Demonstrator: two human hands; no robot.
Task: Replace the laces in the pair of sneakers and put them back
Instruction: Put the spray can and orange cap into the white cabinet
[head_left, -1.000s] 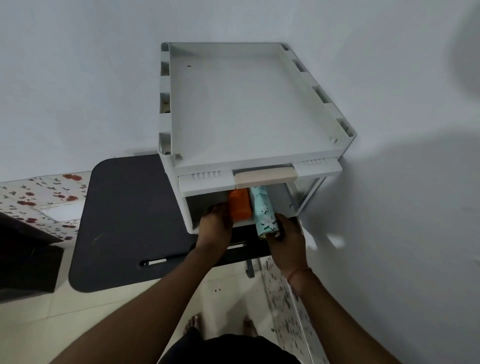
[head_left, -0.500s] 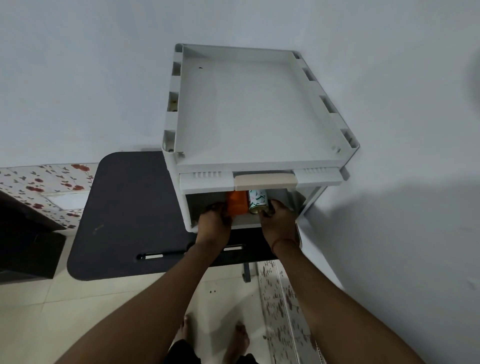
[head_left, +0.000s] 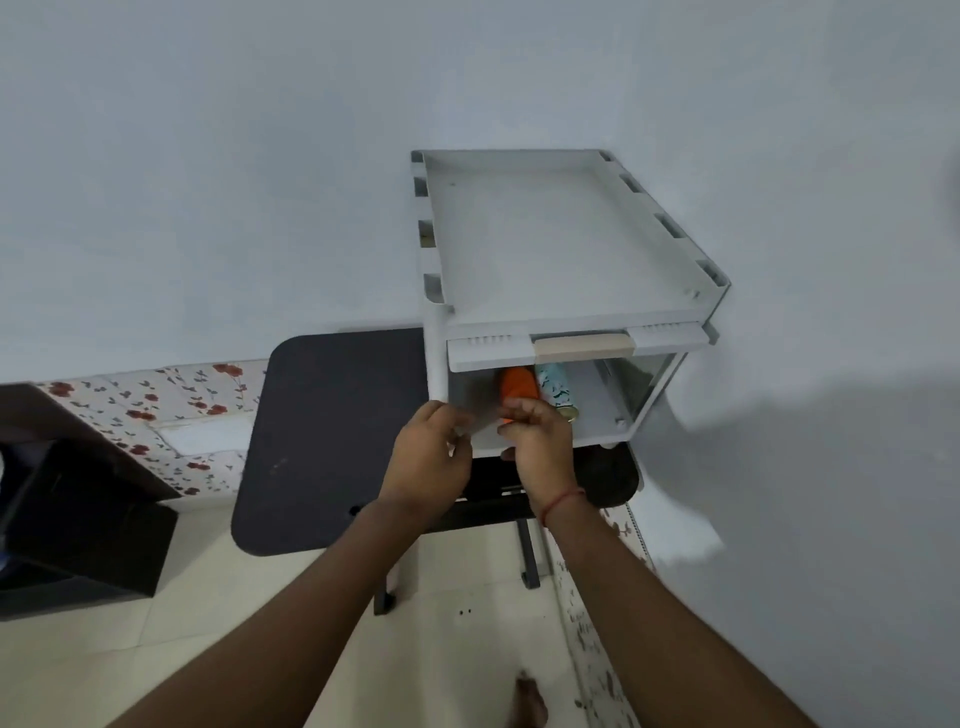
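Both hands sit at the open mouth of the white storage box (head_left: 566, 291) on the dark desk (head_left: 332, 441). The left hand (head_left: 428, 460) has curled fingers that seem to pinch something pale and thin; the right hand (head_left: 540, 441) is curled too, but what it holds I cannot tell. Inside, at 12 o'clock from the right hand, lie an orange roll (head_left: 517, 384) and a floral tube (head_left: 556, 387), long axes running front to back. No sneakers or laces show.

Pale wall (head_left: 260, 156), perhaps tiled floor (head_left: 208, 649)
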